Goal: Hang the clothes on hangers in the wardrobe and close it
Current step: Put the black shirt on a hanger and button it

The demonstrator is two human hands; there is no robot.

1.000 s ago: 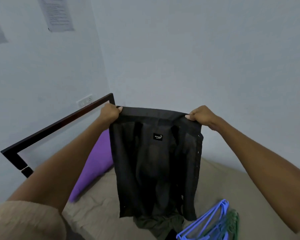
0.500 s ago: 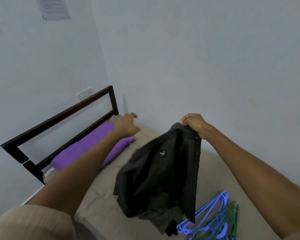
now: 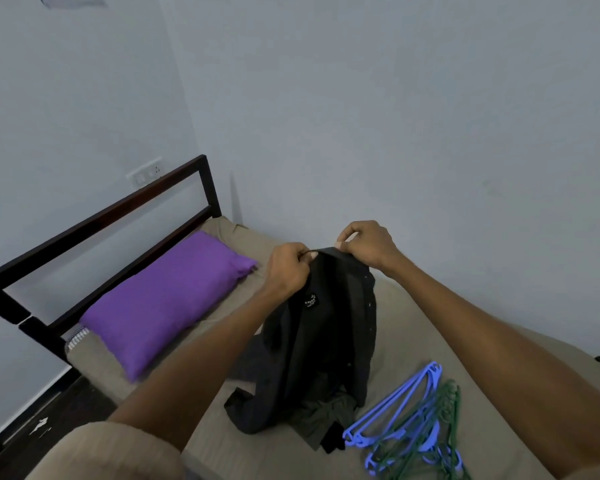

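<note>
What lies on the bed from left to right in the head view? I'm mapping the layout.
Purple pillow → black garment, held up at its top edge by both hands → blue hangers → green hangers.

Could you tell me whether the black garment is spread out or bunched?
Bunched: both hands pinch the black fabric garment close together at its top.

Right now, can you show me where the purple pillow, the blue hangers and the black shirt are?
purple pillow (image 3: 163, 303), head view, middle of its top face.
blue hangers (image 3: 394, 408), head view, long arm of the top hanger.
black shirt (image 3: 329, 341), head view, hanging cloth below the label.
</note>
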